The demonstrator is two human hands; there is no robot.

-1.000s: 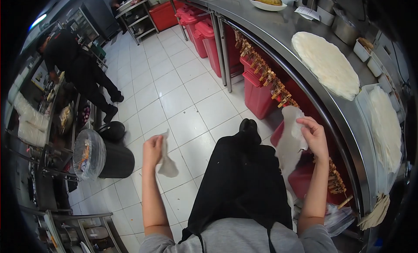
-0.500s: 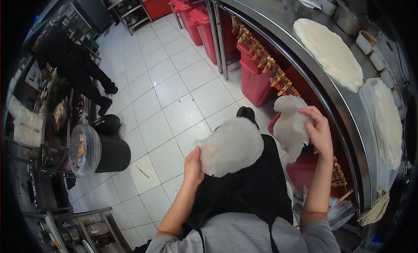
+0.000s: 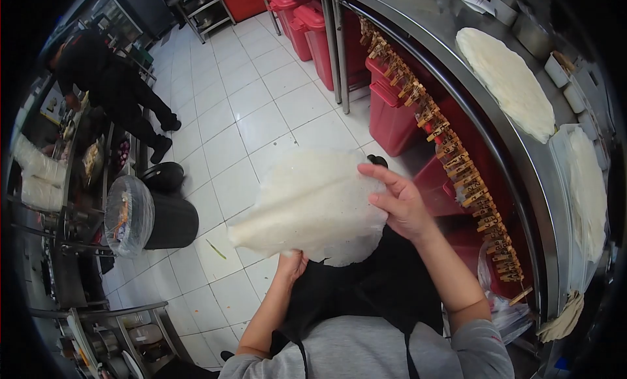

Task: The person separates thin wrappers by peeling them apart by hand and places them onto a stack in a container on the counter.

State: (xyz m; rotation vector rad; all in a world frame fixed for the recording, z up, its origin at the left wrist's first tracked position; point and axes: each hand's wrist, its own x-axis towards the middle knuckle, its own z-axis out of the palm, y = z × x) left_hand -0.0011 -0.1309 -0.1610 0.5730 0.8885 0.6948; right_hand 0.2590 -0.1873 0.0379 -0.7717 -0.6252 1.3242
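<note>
Thin, pale, translucent sheets [image 3: 313, 206] are spread out in front of my black apron, overlapping so that their number is hard to tell. My left hand [image 3: 292, 265] grips them at the lower edge, its fingertips partly hidden beneath. At their right edge, my right hand [image 3: 400, 203] pinches a sheet between thumb and fingers. On the steel counter at the right lies an oval white stack of sheets [image 3: 506, 84]. Another white stack [image 3: 584, 193] rests on a clear plastic container farther right.
Clothespins [image 3: 467, 176] hang in a row under the counter's edge [image 3: 450, 62]. Red bins [image 3: 392, 114] stand below. A lined black trash bin [image 3: 173, 222] is at left, where a person in black [image 3: 108, 78] bends over a worktable. A folded cloth [image 3: 563, 320] hangs lower right.
My right hand has moved left from beside the clothespins, bringing its sheet over the one in my left hand. The sheets now overlap in front of me, and more clothespins show.
</note>
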